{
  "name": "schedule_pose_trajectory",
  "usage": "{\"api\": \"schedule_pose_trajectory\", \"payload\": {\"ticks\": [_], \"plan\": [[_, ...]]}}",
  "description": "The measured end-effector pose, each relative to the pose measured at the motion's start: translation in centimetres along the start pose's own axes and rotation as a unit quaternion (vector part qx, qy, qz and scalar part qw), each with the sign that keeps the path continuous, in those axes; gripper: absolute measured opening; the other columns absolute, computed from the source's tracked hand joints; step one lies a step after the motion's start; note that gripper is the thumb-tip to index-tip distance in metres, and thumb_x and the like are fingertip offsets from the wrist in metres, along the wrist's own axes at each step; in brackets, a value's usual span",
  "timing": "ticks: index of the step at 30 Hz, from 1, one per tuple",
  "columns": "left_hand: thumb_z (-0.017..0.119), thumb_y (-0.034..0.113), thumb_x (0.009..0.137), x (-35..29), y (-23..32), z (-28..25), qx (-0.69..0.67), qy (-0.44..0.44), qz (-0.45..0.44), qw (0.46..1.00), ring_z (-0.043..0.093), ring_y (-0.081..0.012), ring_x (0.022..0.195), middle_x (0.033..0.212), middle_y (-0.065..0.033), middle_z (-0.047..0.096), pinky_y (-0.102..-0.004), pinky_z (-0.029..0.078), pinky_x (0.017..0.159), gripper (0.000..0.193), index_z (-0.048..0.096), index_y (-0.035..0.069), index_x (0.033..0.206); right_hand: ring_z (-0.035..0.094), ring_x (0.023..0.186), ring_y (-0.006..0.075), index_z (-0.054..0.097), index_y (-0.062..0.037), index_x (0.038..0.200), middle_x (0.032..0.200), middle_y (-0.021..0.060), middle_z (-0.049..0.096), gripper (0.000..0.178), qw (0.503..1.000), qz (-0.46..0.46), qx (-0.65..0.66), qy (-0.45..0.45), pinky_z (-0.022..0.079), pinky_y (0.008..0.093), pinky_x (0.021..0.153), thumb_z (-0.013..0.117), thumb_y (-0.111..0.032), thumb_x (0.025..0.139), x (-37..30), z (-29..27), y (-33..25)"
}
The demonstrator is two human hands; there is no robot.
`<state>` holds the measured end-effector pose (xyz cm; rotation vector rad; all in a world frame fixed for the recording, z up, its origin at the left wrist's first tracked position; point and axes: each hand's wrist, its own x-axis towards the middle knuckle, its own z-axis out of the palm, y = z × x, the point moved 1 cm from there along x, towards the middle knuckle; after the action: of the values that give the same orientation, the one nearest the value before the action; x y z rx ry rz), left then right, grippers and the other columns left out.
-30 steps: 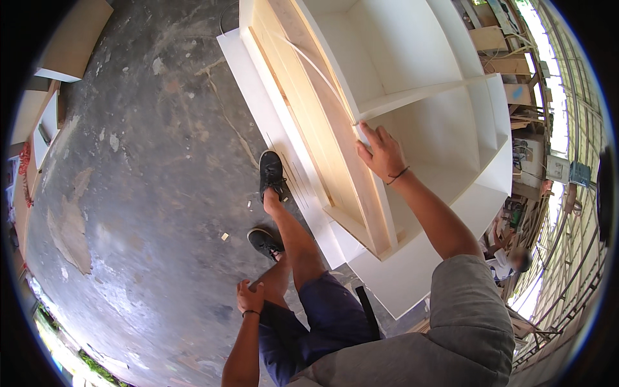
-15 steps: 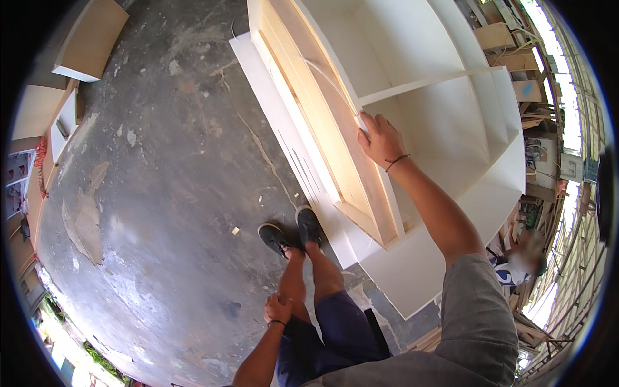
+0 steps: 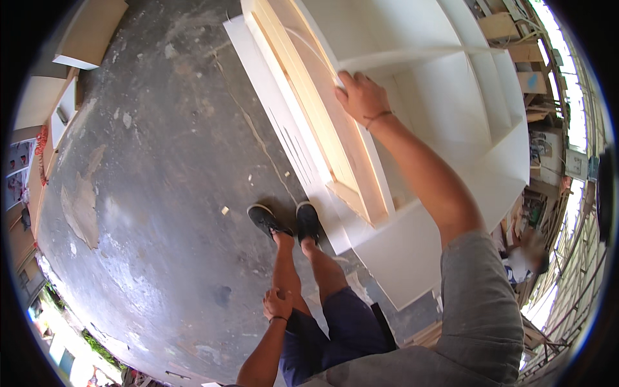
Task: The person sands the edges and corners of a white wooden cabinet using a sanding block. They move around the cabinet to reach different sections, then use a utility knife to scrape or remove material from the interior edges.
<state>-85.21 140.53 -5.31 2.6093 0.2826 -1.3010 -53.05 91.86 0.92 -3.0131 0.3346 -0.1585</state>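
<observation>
A white cabinet (image 3: 422, 106) with open compartments lies in front of me to the right, its long pale wooden edge facing left. My right hand (image 3: 364, 100) is closed at that edge, fingertips pinched against it beside a divider. Whatever it may hold is hidden under the fingers. Farther along the same edge, a thin pale strip (image 3: 308, 40) curves loose over the wooden side. Down by my knee, my left hand (image 3: 277, 304) hangs with its fingers loosely bent and apart, and nothing shows in it.
A long white panel (image 3: 255, 68) runs along the cabinet's left side on the grey concrete floor (image 3: 161, 174). Small offcuts (image 3: 225, 210) lie near my shoes. A wooden box (image 3: 93, 32) stands far left. Stacked timber (image 3: 538, 84) and a seated person (image 3: 519, 258) are at the right.
My right hand has slid farther away along the cabinet edge, and my arm has stretched out. My left hand stays by the knee. The view and one foot have shifted slightly.
</observation>
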Motion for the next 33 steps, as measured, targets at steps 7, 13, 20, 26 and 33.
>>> {"api": "schedule_pose_trajectory", "payload": {"ticks": [7, 13, 20, 26, 33], "plan": [[0.069, 0.042, 0.075, -3.3, -4.2, 4.2, 0.02, -0.044, -0.058, 0.997, 0.057, -0.033, 0.112, 0.115, -0.0093, 0.062, -0.0482, 0.049, 0.088, 0.044, 0.064, 0.013, 0.108, 0.065, 0.085, 0.0351, 0.057, -0.015, 0.11, 0.091, 0.0144, 0.062, 0.028, 1.0, 0.009, 0.013, -0.008, 0.053, 0.0473, 0.071, 0.059, -0.035, 0.09, 0.2, 0.2, 0.9], [0.07, 0.043, 0.074, -3.4, -5.0, 7.1, 0.062, -0.095, -0.056, 0.992, 0.057, -0.0319, 0.112, 0.115, -0.0083, 0.064, -0.0485, 0.048, 0.09, 0.045, 0.064, 0.014, 0.109, 0.064, 0.084, 0.0361, 0.058, -0.0161, 0.112, 0.088, 0.0163, 0.062, 0.029, 0.999, -0.018, 0.013, 0.03, 0.053, 0.0479, 0.071, 0.059, -0.035, 0.09, 0.5, 1.1, 1.1], [0.07, 0.041, 0.074, -3.5, -6.4, 7.0, 0.046, -0.085, -0.052, 0.994, 0.058, -0.0303, 0.111, 0.115, -0.0066, 0.063, -0.0479, 0.048, 0.089, 0.043, 0.064, 0.015, 0.108, 0.064, 0.084, 0.0378, 0.057, -0.0111, 0.104, 0.088, 0.0187, 0.061, 0.024, 0.999, -0.026, 0.021, 0.043, 0.053, 0.0494, 0.072, 0.059, -0.028, 0.087, -0.7, 1.1, 1.0], [0.07, 0.041, 0.074, -3.6, -7.1, 7.0, 0.041, -0.083, -0.065, 0.994, 0.057, -0.0288, 0.112, 0.116, -0.0048, 0.063, -0.0471, 0.048, 0.09, 0.043, 0.064, 0.016, 0.108, 0.063, 0.086, 0.0375, 0.057, -0.011, 0.105, 0.089, 0.0187, 0.061, 0.025, 0.999, -0.021, 0.01, 0.031, 0.052, 0.0488, 0.073, 0.059, -0.029, 0.087, -1.6, 1.0, 1.1], [0.07, 0.042, 0.074, -4.0, -7.3, 6.5, 0.031, -0.083, -0.072, 0.993, 0.057, -0.0295, 0.112, 0.117, -0.005, 0.063, -0.0468, 0.048, 0.09, 0.043, 0.064, 0.016, 0.108, 0.064, 0.081, 0.0368, 0.059, -0.0166, 0.112, 0.087, 0.0162, 0.062, 0.028, 1.0, -0.025, -0.006, 0.014, 0.052, 0.0479, 0.069, 0.06, -0.034, 0.09, -3.5, 0.6, 1.6]]}}
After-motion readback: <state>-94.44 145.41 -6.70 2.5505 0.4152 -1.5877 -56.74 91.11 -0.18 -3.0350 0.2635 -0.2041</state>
